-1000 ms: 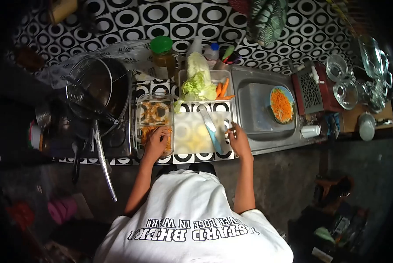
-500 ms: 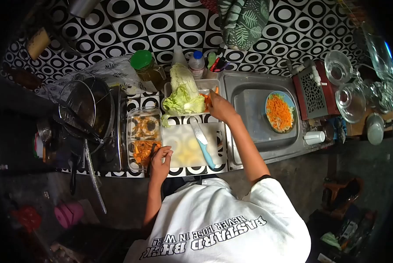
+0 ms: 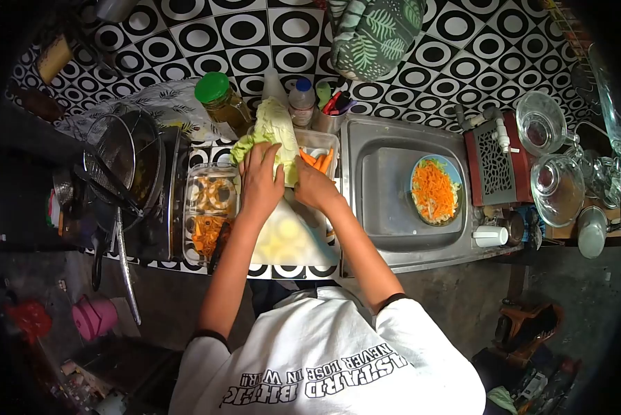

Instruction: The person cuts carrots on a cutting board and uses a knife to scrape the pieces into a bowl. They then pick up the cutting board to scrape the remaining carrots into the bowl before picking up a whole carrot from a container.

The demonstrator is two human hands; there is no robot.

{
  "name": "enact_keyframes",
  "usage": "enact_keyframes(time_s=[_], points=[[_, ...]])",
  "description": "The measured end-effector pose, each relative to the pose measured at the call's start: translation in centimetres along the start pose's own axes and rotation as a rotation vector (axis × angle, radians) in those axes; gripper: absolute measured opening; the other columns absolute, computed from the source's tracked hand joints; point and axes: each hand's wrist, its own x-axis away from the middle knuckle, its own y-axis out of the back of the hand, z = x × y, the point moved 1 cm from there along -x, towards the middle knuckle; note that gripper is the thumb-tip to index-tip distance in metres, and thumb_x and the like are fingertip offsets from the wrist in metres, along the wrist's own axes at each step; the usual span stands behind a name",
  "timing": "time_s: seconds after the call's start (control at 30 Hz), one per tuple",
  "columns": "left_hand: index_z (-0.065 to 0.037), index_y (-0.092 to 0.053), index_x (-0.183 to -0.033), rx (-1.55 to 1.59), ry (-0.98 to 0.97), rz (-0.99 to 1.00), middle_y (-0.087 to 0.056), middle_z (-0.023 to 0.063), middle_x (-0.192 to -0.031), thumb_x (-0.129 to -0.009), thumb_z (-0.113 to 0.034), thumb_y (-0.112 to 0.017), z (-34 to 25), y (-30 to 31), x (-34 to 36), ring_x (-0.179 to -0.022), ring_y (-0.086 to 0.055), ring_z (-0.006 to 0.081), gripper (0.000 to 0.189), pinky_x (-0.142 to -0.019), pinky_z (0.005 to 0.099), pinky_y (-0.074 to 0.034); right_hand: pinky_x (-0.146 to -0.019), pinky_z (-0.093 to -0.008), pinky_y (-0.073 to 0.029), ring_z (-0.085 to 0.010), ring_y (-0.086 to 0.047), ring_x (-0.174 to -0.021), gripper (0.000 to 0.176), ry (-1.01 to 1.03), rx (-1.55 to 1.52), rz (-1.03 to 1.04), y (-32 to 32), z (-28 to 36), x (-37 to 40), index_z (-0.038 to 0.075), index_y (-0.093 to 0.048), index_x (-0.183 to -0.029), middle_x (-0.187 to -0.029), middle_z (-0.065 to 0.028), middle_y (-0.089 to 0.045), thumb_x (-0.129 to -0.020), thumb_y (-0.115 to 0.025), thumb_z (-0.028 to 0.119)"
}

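Note:
A pale green napa cabbage [image 3: 280, 124] lies across a clear plastic container at the back of the counter. My left hand [image 3: 260, 178] grips its leafy left side, fingers laid over the leaves. On the cabbage's lower right edge, my right hand [image 3: 313, 185] has its fingers curled, beside carrot pieces [image 3: 318, 160] in the clear container [image 3: 332, 142]. Below both hands is a whitish cutting board [image 3: 286, 238]. I cannot make out the knife on it. Left of my left forearm, a divided clear container [image 3: 188, 185] holds orange peelings [image 3: 206, 232].
A plate of shredded carrot [image 3: 435, 190] sits in the steel sink [image 3: 376, 207] at right, near a white cup [image 3: 491, 236]. Behind are a green-lidded jar [image 3: 222, 104] and a blue-capped bottle [image 3: 301, 104]. Pans and a strainer [image 3: 110, 155] stand at left.
My left hand has moved from beside the peelings up onto the cabbage. My right hand has left the carrots for the cabbage's edge. The cabbage has shifted and turned slightly.

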Motion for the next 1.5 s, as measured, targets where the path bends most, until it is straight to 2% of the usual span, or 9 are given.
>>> enact_keyframes(time_s=[0.13, 0.27, 0.33, 0.37, 0.47, 0.7, 0.8, 0.97, 1.5], points=[[-0.004, -0.057, -0.120, -0.201, 0.036, -0.005, -0.053, 0.0117, -0.120, -0.079, -0.003, -0.065, -0.5, -1.6, -1.8, -0.113, -0.049, 0.0303, 0.042, -0.095, 0.0420, -0.035, -0.087, -0.0425, -0.052, -0.0401, -0.064, -0.100, 0.053, 0.081, -0.099, 0.047, 3.1, -2.1, -0.3, -0.009, -0.048, -0.125, -0.107, -0.0311, -0.063, -0.078, -0.062, 0.011], [0.001, -0.049, -0.128, -0.258, 0.031, -0.147, -0.050, 0.0169, -0.123, -0.078, -0.007, -0.070, -0.5, -2.5, -3.9, -0.114, -0.048, 0.0351, 0.055, -0.098, 0.0439, -0.036, -0.076, -0.0448, -0.054, -0.0395, -0.067, -0.088, 0.042, 0.078, -0.003, -0.016, 4.0, -4.8, -3.0, -0.004, -0.058, -0.097, -0.089, -0.0233, -0.068, -0.067, -0.078, 0.016], [0.004, -0.042, -0.132, -0.329, 0.340, -0.138, -0.049, 0.0212, -0.124, -0.075, -0.014, -0.077, -0.3, -2.8, -5.5, -0.116, -0.047, 0.0386, 0.069, -0.101, 0.0435, -0.036, -0.071, -0.0449, -0.054, -0.0394, -0.067, -0.081, 0.037, 0.218, 0.186, 0.037, 3.1, -6.0, -4.8, -0.004, -0.060, -0.095, -0.087, -0.0228, -0.068, -0.067, -0.077, 0.012], [0.005, -0.037, -0.135, -0.368, 0.369, -0.138, -0.049, 0.0229, -0.125, -0.071, -0.025, -0.083, 0.4, -3.1, -6.3, -0.118, -0.047, 0.0398, 0.085, -0.103, 0.0448, -0.035, -0.073, -0.0435, -0.053, -0.0377, -0.068, -0.083, 0.017, 0.210, 0.276, 0.070, 2.8, -6.0, -5.4, -0.001, -0.062, -0.094, -0.087, -0.0213, -0.069, -0.086, -0.054, 0.011], [0.004, -0.035, -0.137, -0.427, 0.568, 0.065, -0.048, 0.0218, -0.127, -0.070, -0.031, -0.085, 1.8, -4.1, -7.8, -0.119, -0.048, 0.0396, 0.091, -0.104, 0.0478, -0.033, -0.074, -0.0396, -0.056, -0.0343, -0.070, -0.086, 0.022, 0.207, 0.386, 0.186, 1.6, -5.1, -6.9, -0.002, -0.065, -0.096, -0.093, -0.0207, -0.070, -0.076, -0.066, 0.006], [0.007, -0.034, -0.136, -0.327, 0.628, 0.201, -0.054, 0.0293, -0.130, -0.062, -0.047, -0.087, 3.4, -4.1, -8.4, -0.126, -0.045, 0.0412, 0.106, -0.106, 0.0528, -0.028, -0.074, -0.0407, -0.053, -0.0311, -0.068, -0.086, 0.031, 0.305, 0.435, 0.384, 1.7, -6.3, -8.0, 0.002, -0.061, -0.102, -0.091, -0.0144, -0.070, -0.078, -0.071, 0.019], [0.007, -0.036, -0.134, -0.395, 0.575, 0.156, -0.057, 0.0285, -0.127, -0.059, -0.055, -0.085, 4.7, -5.1, -8.2, -0.122, -0.051, 0.0429, 0.109, -0.102, 0.0568, -0.033, -0.077, -0.0400, -0.054, -0.0293, -0.070, -0.090, 0.025, 0.345, 0.481, 0.460, 1.0, -6.4, -6.9, 0.005, -0.066, -0.101, -0.096, -0.0139, -0.070, -0.076, -0.066, 0.012], [0.007, -0.038, -0.129, -0.313, 0.590, 0.163, -0.059, 0.0277, -0.123, -0.061, -0.047, -0.086, 4.6, -4.7, -8.4, -0.121, -0.051, 0.0410, 0.100, -0.103, 0.0543, -0.031, -0.076, -0.0401, -0.054, -0.0295, -0.069, -0.088, 0.028, 0.528, 0.571, 0.322, 0.3, -7.2, -6.6, 0.004, -0.068, -0.099, -0.098, -0.0127, -0.067, -0.079, -0.065, 0.024], [0.006, -0.044, -0.120, -0.400, 0.429, 0.053, -0.063, 0.0257, -0.110, -0.064, -0.042, -0.085, 3.5, -2.8, -7.2, -0.109, -0.057, 0.0369, 0.084, -0.098, 0.0507, -0.031, -0.081, -0.0424, -0.053, -0.0329, -0.065, -0.094, 0.029, 0.342, 0.329, 0.194, 4.5, -6.8, -6.2, 0.001, -0.065, -0.103, -0.104, -0.0170, -0.062, -0.079, -0.064, 0.018]])
